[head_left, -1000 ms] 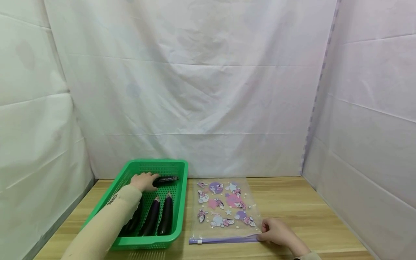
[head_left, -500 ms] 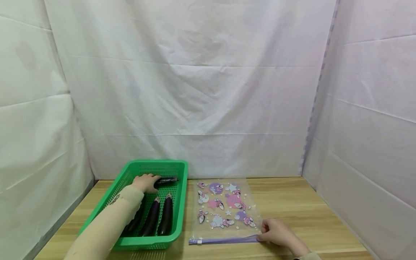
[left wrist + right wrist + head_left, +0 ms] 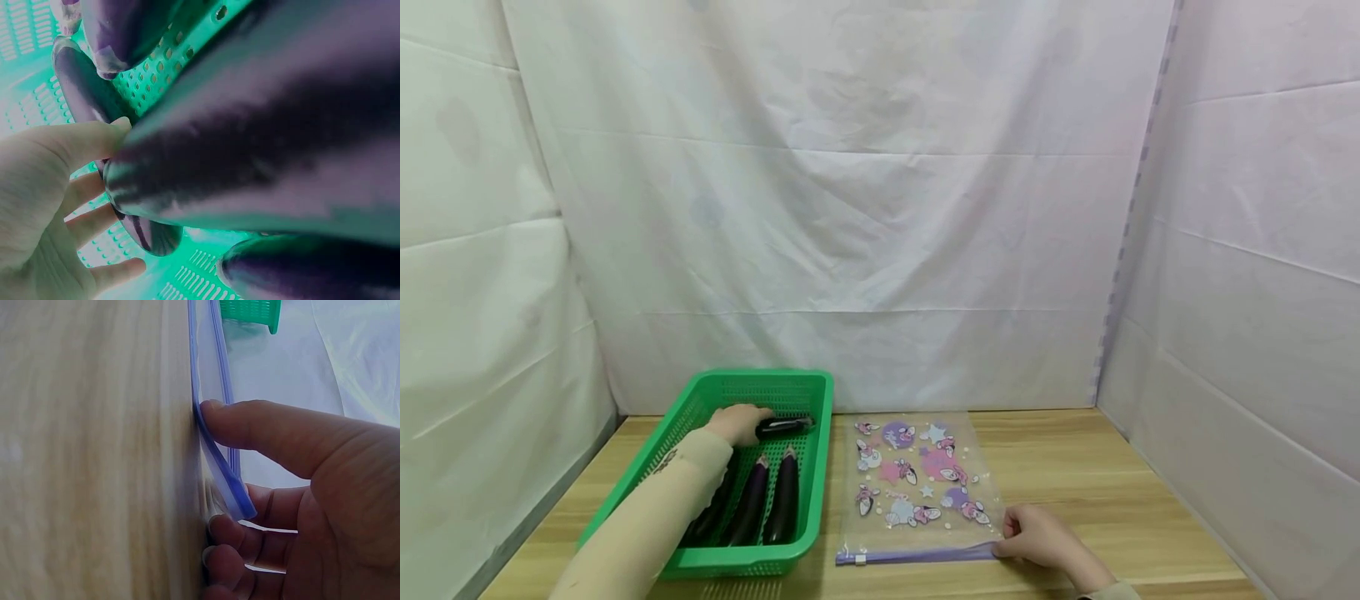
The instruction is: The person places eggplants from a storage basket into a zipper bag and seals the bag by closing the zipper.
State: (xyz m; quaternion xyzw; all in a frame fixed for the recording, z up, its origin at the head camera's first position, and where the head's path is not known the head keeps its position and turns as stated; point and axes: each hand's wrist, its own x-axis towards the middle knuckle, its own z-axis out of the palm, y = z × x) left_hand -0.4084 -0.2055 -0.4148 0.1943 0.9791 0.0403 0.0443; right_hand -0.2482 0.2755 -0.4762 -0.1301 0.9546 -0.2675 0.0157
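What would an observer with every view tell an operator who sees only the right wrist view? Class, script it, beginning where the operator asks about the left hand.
Observer: The left hand is inside the green basket, at the farthest eggplant.
Operator: I see the purple strip of the bag in the right hand. What is at its other end?
Observer: A white slider sits near the strip's left end.
Operator: And the bag's body?
Observer: It carries pink and purple prints.

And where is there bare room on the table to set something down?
The widest bare patch of table lies between the clear bag, the right hand and the right curtain. A slimmer one separates the green basket from the left curtain. Basket and bag leave a narrow gap; eggplants and the left hand crowd the basket.
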